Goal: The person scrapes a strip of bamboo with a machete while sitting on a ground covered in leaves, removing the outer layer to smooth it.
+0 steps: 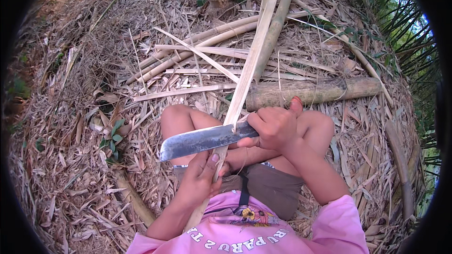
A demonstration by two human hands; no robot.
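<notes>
My right hand grips a machete, its handle hidden in the fist. The wide dark blade points left and lies across a long pale bamboo strip. A small curl of shaving shows at the blade's upper edge, near my fingers. Below the blade, my left hand is closed round the same strip, thumb on top. From my chest the strip slants up and away, over the bamboo pieces on the ground, toward the top of the view. My crossed legs are under both hands.
A thick bamboo log lies crosswise just past my knees. Beyond it are a long bamboo pole, thinner poles and several split strips. Dry leaves cover the ground. A small green plant grows at left.
</notes>
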